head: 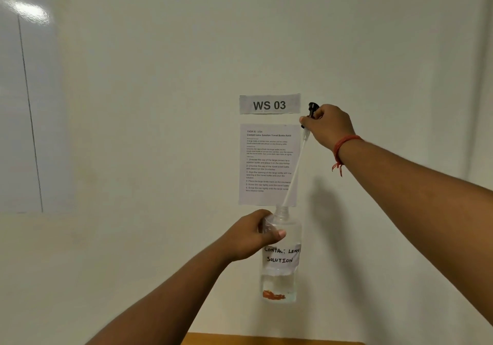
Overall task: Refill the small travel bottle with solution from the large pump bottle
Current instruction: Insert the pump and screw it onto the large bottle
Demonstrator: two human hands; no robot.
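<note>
My left hand (253, 234) grips the shoulder of the large clear bottle (282, 278), held up in the air in front of the wall. A paper label on it reads "Contact Lens Solution", and a little liquid sits at its bottom. My right hand (329, 126) holds the black pump head (312, 110) high above the bottle. The pump's clear dip tube (294, 168) slants down from it, its lower end still inside the bottle's open neck (282, 211). The small travel bottle is not in view.
A "WS 03" sign (269, 104) and a printed instruction sheet (266, 163) are stuck on the white wall behind the bottle. A whiteboard (21, 99) hangs at the left. A strip of wooden table edge (266, 339) shows at the bottom.
</note>
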